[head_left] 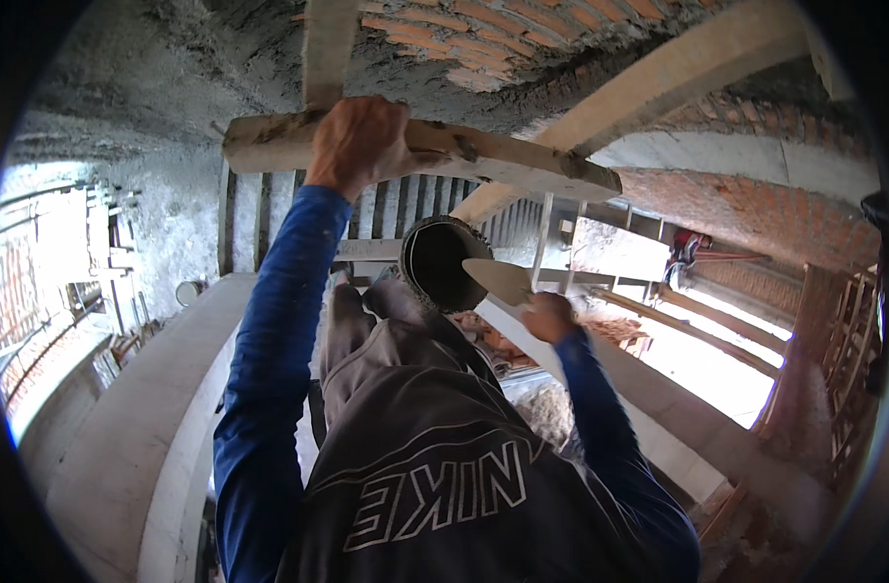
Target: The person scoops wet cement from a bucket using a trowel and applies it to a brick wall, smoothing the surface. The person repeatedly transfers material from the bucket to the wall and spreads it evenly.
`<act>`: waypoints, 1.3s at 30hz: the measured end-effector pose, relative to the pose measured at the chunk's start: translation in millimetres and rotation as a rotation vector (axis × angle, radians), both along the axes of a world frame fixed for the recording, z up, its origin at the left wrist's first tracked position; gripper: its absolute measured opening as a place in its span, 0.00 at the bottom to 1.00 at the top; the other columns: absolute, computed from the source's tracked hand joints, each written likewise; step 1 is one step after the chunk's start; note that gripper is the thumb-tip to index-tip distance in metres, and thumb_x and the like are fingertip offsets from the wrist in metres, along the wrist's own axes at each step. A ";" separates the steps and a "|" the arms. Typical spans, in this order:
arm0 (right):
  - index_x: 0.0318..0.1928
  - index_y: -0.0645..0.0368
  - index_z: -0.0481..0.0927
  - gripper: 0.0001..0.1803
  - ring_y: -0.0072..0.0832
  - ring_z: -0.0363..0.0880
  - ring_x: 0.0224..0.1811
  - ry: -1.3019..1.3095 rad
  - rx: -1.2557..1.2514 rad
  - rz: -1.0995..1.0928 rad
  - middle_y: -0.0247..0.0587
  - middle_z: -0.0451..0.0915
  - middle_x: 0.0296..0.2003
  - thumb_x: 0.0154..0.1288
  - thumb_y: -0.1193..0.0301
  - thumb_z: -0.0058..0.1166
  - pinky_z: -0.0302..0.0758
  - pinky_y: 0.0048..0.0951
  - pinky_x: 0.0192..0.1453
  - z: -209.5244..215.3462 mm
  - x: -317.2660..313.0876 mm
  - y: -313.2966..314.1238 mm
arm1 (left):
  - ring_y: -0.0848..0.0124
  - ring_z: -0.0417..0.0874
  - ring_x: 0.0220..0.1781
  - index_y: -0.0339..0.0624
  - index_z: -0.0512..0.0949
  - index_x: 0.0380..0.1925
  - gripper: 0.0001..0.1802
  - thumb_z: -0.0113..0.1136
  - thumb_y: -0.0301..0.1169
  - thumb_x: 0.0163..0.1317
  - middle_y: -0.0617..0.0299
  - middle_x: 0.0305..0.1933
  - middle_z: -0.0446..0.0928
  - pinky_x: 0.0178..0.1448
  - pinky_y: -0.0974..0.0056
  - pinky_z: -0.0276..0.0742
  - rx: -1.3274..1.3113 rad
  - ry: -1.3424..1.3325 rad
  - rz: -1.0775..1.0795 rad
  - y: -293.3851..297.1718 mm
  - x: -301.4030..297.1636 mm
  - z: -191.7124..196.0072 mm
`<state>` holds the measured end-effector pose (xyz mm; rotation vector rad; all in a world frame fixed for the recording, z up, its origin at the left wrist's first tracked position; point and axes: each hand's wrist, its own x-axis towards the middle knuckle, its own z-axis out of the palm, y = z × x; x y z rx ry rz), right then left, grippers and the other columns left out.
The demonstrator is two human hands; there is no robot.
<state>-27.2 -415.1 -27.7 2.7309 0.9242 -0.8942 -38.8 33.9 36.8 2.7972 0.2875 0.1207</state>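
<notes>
Brick shows past the left fingers, curled over a beam, likely heavy. Right fingers grip a trowel, probably light and stiff, best held by its handle; its blade lies left of them.

Blue sleeves, black bucket, orange bricks

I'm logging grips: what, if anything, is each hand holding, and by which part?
The left hand grips the wooden beam left of its middle. The right hand holds the trowel at its handle end, the handle itself hidden.
</notes>
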 end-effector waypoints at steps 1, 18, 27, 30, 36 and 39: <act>0.33 0.60 0.83 0.12 0.48 0.82 0.34 -0.046 -0.161 0.167 0.50 0.82 0.31 0.50 0.66 0.59 0.76 0.48 0.39 -57.7 -8.7 0.2 | 0.59 0.85 0.28 0.40 0.82 0.26 0.38 0.66 0.70 0.43 0.53 0.23 0.81 0.33 0.56 0.82 0.003 -0.022 0.002 -1.9 -1.2 2.0; 0.40 0.61 0.81 0.13 0.41 0.82 0.39 -0.364 -0.215 0.164 0.50 0.82 0.36 0.66 0.68 0.46 0.79 0.40 0.40 -160.0 -64.1 26.9 | 0.58 0.85 0.25 0.37 0.81 0.26 0.44 0.60 0.75 0.43 0.51 0.21 0.80 0.30 0.55 0.82 0.089 0.017 -0.021 -5.4 3.4 2.8; 0.37 0.63 0.81 0.20 0.52 0.82 0.40 0.014 -0.028 -0.202 0.57 0.82 0.38 0.71 0.62 0.38 0.79 0.48 0.46 -225.9 -70.4 -6.8 | 0.58 0.85 0.24 0.37 0.81 0.25 0.44 0.61 0.74 0.43 0.51 0.21 0.80 0.29 0.55 0.81 0.113 -0.017 -0.037 -6.0 3.6 3.3; 0.37 0.63 0.83 0.21 0.53 0.82 0.42 0.081 0.001 -0.373 0.59 0.82 0.38 0.65 0.57 0.46 0.78 0.50 0.50 -226.3 -77.3 -0.7 | 0.59 0.85 0.24 0.37 0.81 0.25 0.43 0.62 0.74 0.43 0.52 0.20 0.80 0.29 0.55 0.81 0.048 -0.009 -0.044 -5.3 4.7 3.2; 0.37 0.62 0.83 0.23 0.51 0.82 0.42 0.290 0.033 -0.245 0.56 0.83 0.37 0.57 0.53 0.53 0.79 0.47 0.51 -211.6 -56.8 5.1 | 0.59 0.85 0.25 0.39 0.79 0.24 0.42 0.62 0.74 0.43 0.52 0.22 0.81 0.30 0.56 0.81 0.050 0.018 -0.022 -7.1 4.7 6.0; 0.38 0.63 0.84 0.25 0.51 0.81 0.45 0.333 0.052 -0.293 0.56 0.83 0.40 0.58 0.51 0.54 0.78 0.45 0.52 -214.9 -52.9 -5.9 | 0.59 0.85 0.24 0.39 0.79 0.24 0.41 0.62 0.73 0.43 0.52 0.23 0.82 0.30 0.56 0.81 0.048 0.049 -0.018 -7.1 5.8 5.9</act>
